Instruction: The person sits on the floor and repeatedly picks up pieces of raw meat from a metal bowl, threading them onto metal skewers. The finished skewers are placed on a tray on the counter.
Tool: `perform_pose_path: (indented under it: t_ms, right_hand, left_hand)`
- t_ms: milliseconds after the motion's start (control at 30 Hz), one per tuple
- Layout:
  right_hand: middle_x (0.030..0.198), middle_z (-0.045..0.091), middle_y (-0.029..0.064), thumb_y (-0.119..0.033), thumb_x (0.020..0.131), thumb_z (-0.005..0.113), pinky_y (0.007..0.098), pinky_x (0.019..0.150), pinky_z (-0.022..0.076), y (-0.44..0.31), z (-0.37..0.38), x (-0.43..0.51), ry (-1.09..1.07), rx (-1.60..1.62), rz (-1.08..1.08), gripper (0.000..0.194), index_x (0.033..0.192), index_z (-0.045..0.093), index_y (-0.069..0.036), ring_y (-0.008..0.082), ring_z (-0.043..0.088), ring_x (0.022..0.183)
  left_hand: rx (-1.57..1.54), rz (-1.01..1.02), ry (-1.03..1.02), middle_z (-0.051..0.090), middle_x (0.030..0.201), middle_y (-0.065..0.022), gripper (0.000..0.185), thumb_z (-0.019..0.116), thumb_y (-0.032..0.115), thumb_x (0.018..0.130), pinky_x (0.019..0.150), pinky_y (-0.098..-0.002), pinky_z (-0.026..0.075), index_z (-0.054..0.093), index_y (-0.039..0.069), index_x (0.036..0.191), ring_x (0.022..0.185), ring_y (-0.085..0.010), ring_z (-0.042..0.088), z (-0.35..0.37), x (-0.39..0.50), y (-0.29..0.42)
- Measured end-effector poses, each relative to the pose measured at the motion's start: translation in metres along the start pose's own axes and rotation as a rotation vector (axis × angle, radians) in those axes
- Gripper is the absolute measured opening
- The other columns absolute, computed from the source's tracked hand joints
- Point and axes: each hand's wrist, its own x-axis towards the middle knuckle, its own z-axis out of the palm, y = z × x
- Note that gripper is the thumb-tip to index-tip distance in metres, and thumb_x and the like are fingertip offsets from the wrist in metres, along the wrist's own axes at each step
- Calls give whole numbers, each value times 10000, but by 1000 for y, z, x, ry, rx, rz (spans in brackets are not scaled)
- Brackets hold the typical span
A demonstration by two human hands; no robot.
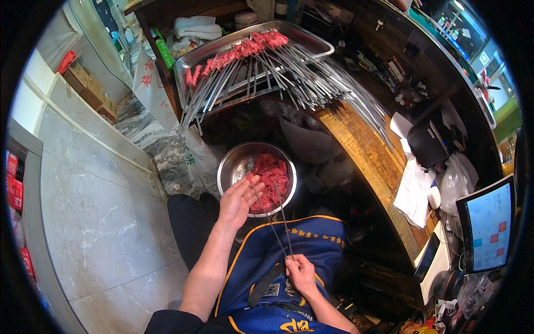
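A round stainless steel bowl [223, 166] with pieces of raw red meat [271, 167] sits before me. My left hand [240, 198] is over the bowl's near left part, palm up, beside the upper end of a metal skewer; whether its fingers grip anything is unclear. My right hand [300, 271] holds the lower ends of two metal skewers [286, 227] over my blue apron, and they spread apart towards the bowl. Beyond the bowl, a steel tray [323, 46] bears many skewers with red meat on their far ends, their bare shafts fanning out towards me.
A curved wooden counter [358, 137] runs along the right, with white plastic bags [413, 194] and a monitor [488, 225] near it. A white printed bag [196, 150] hangs left of the bowl. Grey marble-patterned panels [104, 200] stand at the left.
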Motion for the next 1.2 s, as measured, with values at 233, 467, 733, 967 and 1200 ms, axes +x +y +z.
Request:
perform_pose_path:
  t_ms: [233, 467, 733, 967, 1200]
  right_hand:
    - [688, 594, -14, -151, 1012, 636, 219, 576, 419, -10, 0, 3, -28, -16, 73, 160, 1017, 636, 9, 46, 519, 612]
    - [679, 575, -23, -163, 1018, 630, 213, 560, 397, -11, -1, 4, -36, 55, 132, 155, 1022, 628, -8, 42, 490, 592]
    - [659, 573, -28, -187, 1030, 619, 199, 485, 341, -6, -3, 3, -81, 83, 68, 150, 1012, 612, -38, 28, 444, 519]
    - [713, 575, -16, -143, 1025, 624, 204, 559, 384, -13, -4, 1, -96, 163, 128, 127, 1037, 622, -16, 45, 496, 607]
    - [714, 583, -21, -164, 1028, 617, 207, 563, 387, -14, -6, 1, -119, 72, 122, 154, 1039, 631, -11, 42, 495, 611]
  left_hand:
    - [-60, 24, 20, 686, 1231, -109, 263, 594, 175, 1030, 989, -424, 541, 618, 53, 1261, 1145, -252, 664, 6, -4, 2]
    - [-30, 70, 1, 704, 1165, -110, 210, 607, 165, 1021, 965, -412, 554, 645, 64, 1201, 1084, -238, 680, 8, -10, 1]
    - [-19, 234, 85, 694, 1142, -156, 194, 596, 162, 1036, 948, -372, 564, 593, 19, 1167, 1022, -244, 695, 13, -16, -24]
    - [-23, 207, 70, 692, 1152, -160, 189, 585, 166, 1043, 938, -371, 565, 585, 28, 1171, 1013, -234, 695, 22, -26, -42]
    - [-69, 75, 17, 700, 1158, -127, 217, 594, 184, 1038, 902, -362, 566, 599, 52, 1209, 1002, -212, 693, 15, -12, -10]
